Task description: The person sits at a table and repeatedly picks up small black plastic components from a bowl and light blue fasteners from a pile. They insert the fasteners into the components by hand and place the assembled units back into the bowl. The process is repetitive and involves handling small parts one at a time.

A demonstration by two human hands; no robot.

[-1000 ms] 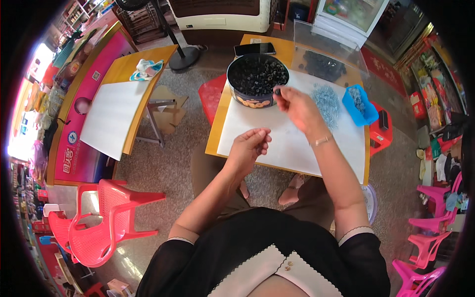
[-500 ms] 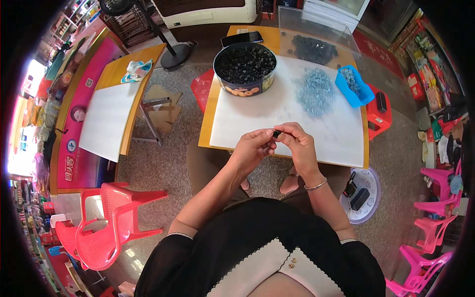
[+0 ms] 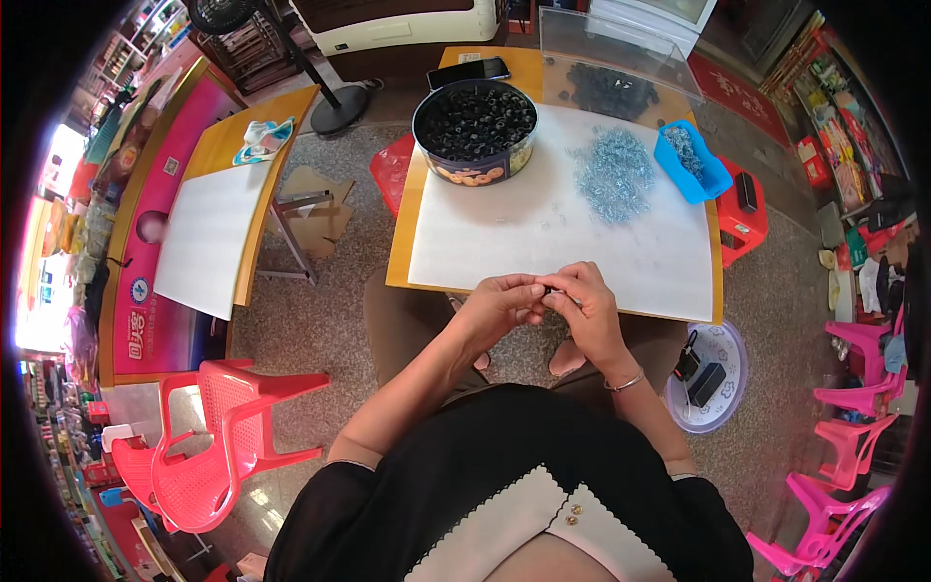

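Note:
My left hand [image 3: 504,306] and my right hand [image 3: 585,306] meet at the near edge of the table, fingertips closed together on a small black part [image 3: 549,290]. The fingers cover most of it, so its exact shape cannot be made out. Beyond the left hand stands a round tub [image 3: 464,173] full of small black ring-like parts [image 3: 475,121]. A loose heap of small clear bluish pieces [image 3: 615,175] lies on the white sheet [image 3: 485,228]. More such pieces sit in a blue plastic basket [image 3: 713,182] at the table's right edge.
Black parts [image 3: 611,90] are spread by a clear plastic panel [image 3: 621,44] at the back, near a phone [image 3: 468,72]. Red stools [image 3: 742,218] flank the table. A basin [image 3: 729,388] stands on the floor at right, a red chair [image 3: 228,436] at left.
Both hands have come down slightly toward my body, still pinched together. The black part shows less between the fingers now. The view has shifted a little.

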